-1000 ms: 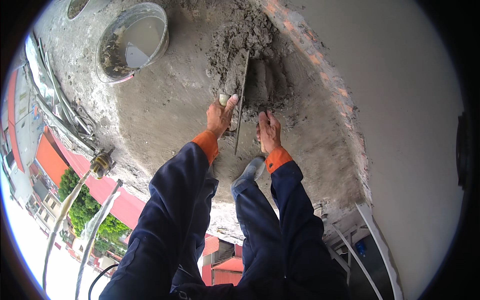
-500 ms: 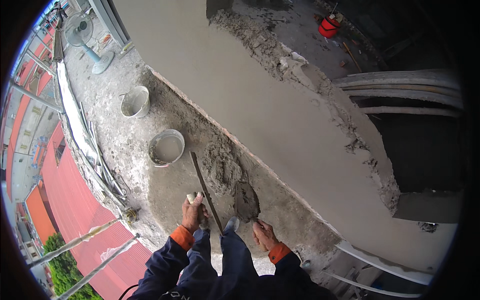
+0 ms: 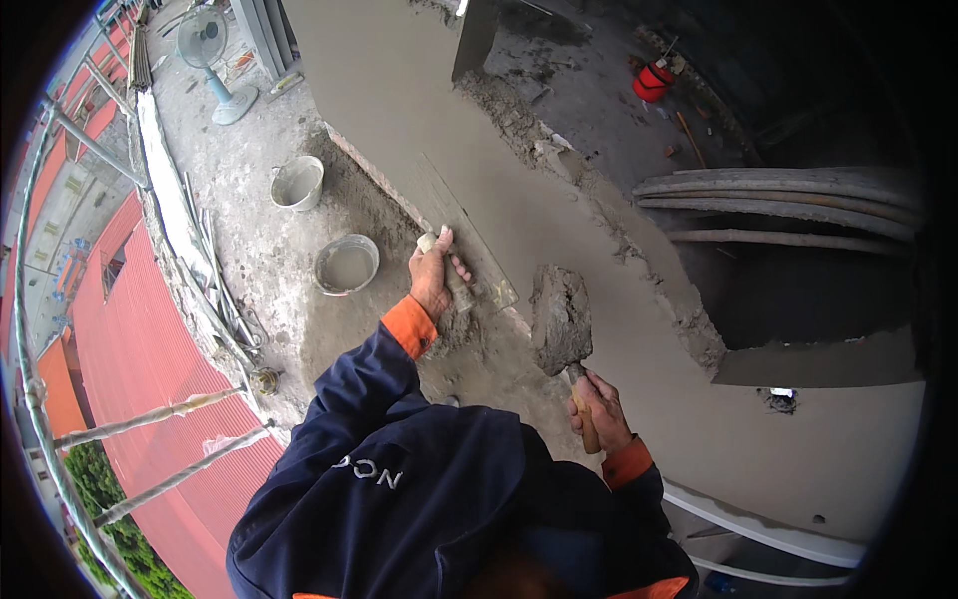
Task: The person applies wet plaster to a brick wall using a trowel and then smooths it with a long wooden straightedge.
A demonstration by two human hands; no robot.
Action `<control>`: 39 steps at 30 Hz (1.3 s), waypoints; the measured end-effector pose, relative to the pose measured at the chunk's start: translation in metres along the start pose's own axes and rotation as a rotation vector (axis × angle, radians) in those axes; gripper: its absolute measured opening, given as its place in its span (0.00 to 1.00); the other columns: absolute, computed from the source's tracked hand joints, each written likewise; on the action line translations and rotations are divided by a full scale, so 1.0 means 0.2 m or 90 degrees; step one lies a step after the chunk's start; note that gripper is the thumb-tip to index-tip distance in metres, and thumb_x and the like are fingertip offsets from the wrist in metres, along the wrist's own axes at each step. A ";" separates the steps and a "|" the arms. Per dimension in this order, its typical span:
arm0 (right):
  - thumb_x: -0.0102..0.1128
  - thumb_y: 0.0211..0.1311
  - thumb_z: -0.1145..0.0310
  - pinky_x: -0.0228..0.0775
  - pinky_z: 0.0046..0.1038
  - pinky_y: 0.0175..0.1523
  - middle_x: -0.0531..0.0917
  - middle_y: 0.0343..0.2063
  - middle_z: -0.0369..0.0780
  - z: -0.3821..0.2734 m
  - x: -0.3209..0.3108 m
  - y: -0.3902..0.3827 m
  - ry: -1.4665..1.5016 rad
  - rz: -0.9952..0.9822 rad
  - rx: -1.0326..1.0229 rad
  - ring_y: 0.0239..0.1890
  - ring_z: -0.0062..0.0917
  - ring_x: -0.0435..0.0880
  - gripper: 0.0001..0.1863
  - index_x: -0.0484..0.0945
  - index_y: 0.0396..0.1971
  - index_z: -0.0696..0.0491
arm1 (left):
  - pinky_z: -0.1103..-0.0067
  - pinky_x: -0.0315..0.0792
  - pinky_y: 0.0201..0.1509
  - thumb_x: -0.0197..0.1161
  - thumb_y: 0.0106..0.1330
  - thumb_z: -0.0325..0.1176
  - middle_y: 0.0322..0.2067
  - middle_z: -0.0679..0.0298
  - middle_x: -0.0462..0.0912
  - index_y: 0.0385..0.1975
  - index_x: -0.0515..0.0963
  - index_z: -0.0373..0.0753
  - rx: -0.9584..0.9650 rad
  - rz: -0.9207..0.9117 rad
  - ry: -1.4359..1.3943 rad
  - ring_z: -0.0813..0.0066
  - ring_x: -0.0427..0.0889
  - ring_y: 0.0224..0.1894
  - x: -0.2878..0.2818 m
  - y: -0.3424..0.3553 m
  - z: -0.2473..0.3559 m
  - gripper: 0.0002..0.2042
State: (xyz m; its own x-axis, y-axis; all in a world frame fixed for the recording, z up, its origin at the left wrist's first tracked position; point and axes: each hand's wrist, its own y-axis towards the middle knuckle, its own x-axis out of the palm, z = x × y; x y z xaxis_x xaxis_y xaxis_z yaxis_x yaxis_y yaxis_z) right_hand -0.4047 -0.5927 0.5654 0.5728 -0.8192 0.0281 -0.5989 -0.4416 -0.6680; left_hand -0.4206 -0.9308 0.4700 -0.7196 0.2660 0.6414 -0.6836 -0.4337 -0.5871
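My left hand [image 3: 435, 270] grips the handle of a long flat plastering float [image 3: 465, 230], whose blade lies along the lower edge of a grey plastered wall [image 3: 559, 260]. My right hand [image 3: 596, 407] is closed on the wooden handle of a trowel [image 3: 582, 394] held out at the right, with a thick lump of wet mortar [image 3: 557, 319] covering its blade. A mortar heap [image 3: 454, 334] lies on the floor below the float, partly hidden by my left hand and arm.
Two grey buckets [image 3: 346, 268] [image 3: 296, 185] and a standing fan [image 3: 236, 100] are on the left floor. Scaffold poles [image 3: 42, 359] line the drop above red roofs [image 3: 150, 339]. Beyond the wall's rough top are a red bucket [image 3: 651, 82] and curved poles [image 3: 773, 188].
Both hands have risen from low by my feet toward the wall. The trowel, low by the mortar heap before, is now raised with a full load. The view has tilted up to the wall.
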 end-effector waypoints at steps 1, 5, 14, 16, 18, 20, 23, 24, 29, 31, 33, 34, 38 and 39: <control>0.48 0.67 0.56 0.65 0.20 0.21 0.71 0.20 0.36 -0.08 0.01 -0.02 0.016 0.006 -0.015 0.16 0.17 0.70 0.20 0.64 0.49 0.56 | 0.73 0.67 0.15 0.63 0.61 0.39 0.15 0.65 0.67 0.33 0.64 0.43 -0.001 0.001 -0.005 0.73 0.68 0.12 0.04 0.03 0.01 0.14; 0.48 0.67 0.56 0.63 0.20 0.19 0.71 0.20 0.36 -0.38 0.08 -0.03 0.068 0.051 -0.037 0.15 0.18 0.70 0.15 0.66 0.44 0.52 | 0.74 0.66 0.13 0.63 0.61 0.41 0.15 0.66 0.66 0.32 0.62 0.44 -0.008 -0.032 -0.022 0.74 0.66 0.11 0.25 0.20 0.11 0.15; 0.45 0.68 0.52 0.61 0.18 0.18 0.70 0.20 0.35 -0.88 0.01 0.21 0.003 -0.014 -0.066 0.15 0.16 0.67 0.18 0.66 0.49 0.48 | 0.74 0.66 0.14 0.61 0.62 0.43 0.15 0.66 0.66 0.31 0.62 0.44 0.001 -0.032 -0.092 0.73 0.66 0.12 0.50 0.40 0.06 0.15; 0.45 0.68 0.52 0.61 0.18 0.18 0.69 0.20 0.35 -0.94 -0.03 0.29 -0.028 -0.027 -0.077 0.15 0.16 0.67 0.19 0.65 0.51 0.48 | 0.74 0.66 0.13 0.61 0.62 0.43 0.15 0.66 0.66 0.31 0.62 0.44 0.014 -0.032 -0.130 0.74 0.66 0.12 0.50 0.42 0.04 0.15; 0.44 0.68 0.51 0.60 0.18 0.18 0.69 0.20 0.35 -0.98 -0.05 0.34 -0.043 -0.043 -0.084 0.15 0.16 0.66 0.22 0.64 0.53 0.50 | 0.75 0.66 0.13 0.61 0.62 0.42 0.15 0.66 0.66 0.32 0.63 0.43 0.025 -0.011 -0.141 0.75 0.66 0.11 0.50 0.43 0.02 0.15; 0.44 0.68 0.51 0.60 0.18 0.18 0.70 0.20 0.35 -1.04 -0.07 0.40 -0.053 -0.064 -0.086 0.15 0.16 0.66 0.22 0.64 0.53 0.51 | 0.76 0.65 0.11 0.62 0.61 0.42 0.14 0.66 0.66 0.32 0.64 0.42 0.019 -0.006 -0.171 0.76 0.66 0.10 0.49 0.44 0.01 0.15; 0.44 0.68 0.50 0.59 0.19 0.18 0.69 0.20 0.35 -1.10 -0.05 0.48 -0.055 -0.059 -0.064 0.15 0.16 0.66 0.23 0.64 0.53 0.51 | 0.76 0.65 0.11 0.62 0.61 0.42 0.14 0.67 0.66 0.33 0.63 0.41 0.025 -0.010 -0.181 0.76 0.66 0.10 0.46 0.46 0.01 0.15; 0.44 0.68 0.50 0.59 0.19 0.18 0.69 0.20 0.35 -1.12 -0.03 0.50 -0.066 -0.059 -0.063 0.14 0.16 0.66 0.23 0.64 0.53 0.51 | 0.76 0.65 0.11 0.62 0.61 0.42 0.14 0.67 0.66 0.33 0.63 0.41 0.024 -0.006 -0.179 0.76 0.66 0.10 0.46 0.47 0.01 0.15; 0.45 0.67 0.49 0.59 0.18 0.18 0.69 0.20 0.35 -1.20 0.00 0.60 -0.087 -0.016 -0.059 0.14 0.15 0.65 0.24 0.65 0.53 0.51 | 0.77 0.66 0.11 0.62 0.61 0.42 0.14 0.66 0.66 0.34 0.64 0.40 0.049 0.000 -0.171 0.77 0.66 0.10 0.46 0.49 0.02 0.16; 0.47 0.66 0.50 0.59 0.16 0.18 0.70 0.20 0.35 -1.25 -0.02 0.63 -0.105 -0.038 -0.086 0.14 0.14 0.65 0.24 0.65 0.53 0.51 | 0.77 0.66 0.11 0.62 0.61 0.43 0.14 0.66 0.67 0.34 0.64 0.40 0.049 -0.011 -0.168 0.77 0.66 0.09 0.49 0.49 0.01 0.16; 0.50 0.66 0.52 0.59 0.15 0.17 0.70 0.20 0.35 -1.29 -0.05 0.67 -0.111 -0.024 -0.110 0.14 0.14 0.66 0.23 0.65 0.54 0.51 | 0.78 0.65 0.11 0.61 0.62 0.45 0.14 0.67 0.66 0.35 0.64 0.41 0.068 -0.020 -0.164 0.77 0.65 0.09 0.53 0.49 0.00 0.16; 0.51 0.65 0.53 0.60 0.15 0.17 0.70 0.20 0.34 -1.31 -0.07 0.70 -0.125 -0.013 -0.119 0.14 0.14 0.67 0.24 0.65 0.55 0.52 | 0.78 0.65 0.11 0.60 0.62 0.46 0.13 0.67 0.66 0.35 0.64 0.41 0.074 -0.013 -0.162 0.77 0.66 0.09 0.55 0.48 0.00 0.17; 0.56 0.62 0.57 0.59 0.15 0.16 0.70 0.19 0.33 -1.32 -0.03 0.88 -0.415 0.139 -0.328 0.15 0.10 0.67 0.29 0.64 0.58 0.58 | 0.77 0.65 0.11 0.60 0.62 0.48 0.13 0.66 0.66 0.35 0.64 0.42 0.090 -0.005 -0.151 0.76 0.66 0.10 0.64 0.48 -0.04 0.18; 0.54 0.62 0.60 0.63 0.17 0.18 0.73 0.20 0.34 -1.31 -0.01 0.94 -0.518 0.185 -0.353 0.15 0.13 0.70 0.28 0.64 0.58 0.59 | 0.77 0.65 0.11 0.60 0.61 0.48 0.13 0.66 0.66 0.35 0.64 0.42 0.091 -0.008 -0.152 0.76 0.66 0.10 0.65 0.48 -0.04 0.18</control>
State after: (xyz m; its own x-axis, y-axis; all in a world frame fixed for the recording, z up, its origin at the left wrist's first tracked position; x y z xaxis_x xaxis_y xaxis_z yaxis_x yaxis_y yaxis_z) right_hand -0.6650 -0.7702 0.6350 0.4471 -0.5160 -0.7306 -0.8309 -0.5420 -0.1257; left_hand -0.5813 -0.9300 0.4932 -0.6502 0.0698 0.7566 -0.6561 -0.5537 -0.5128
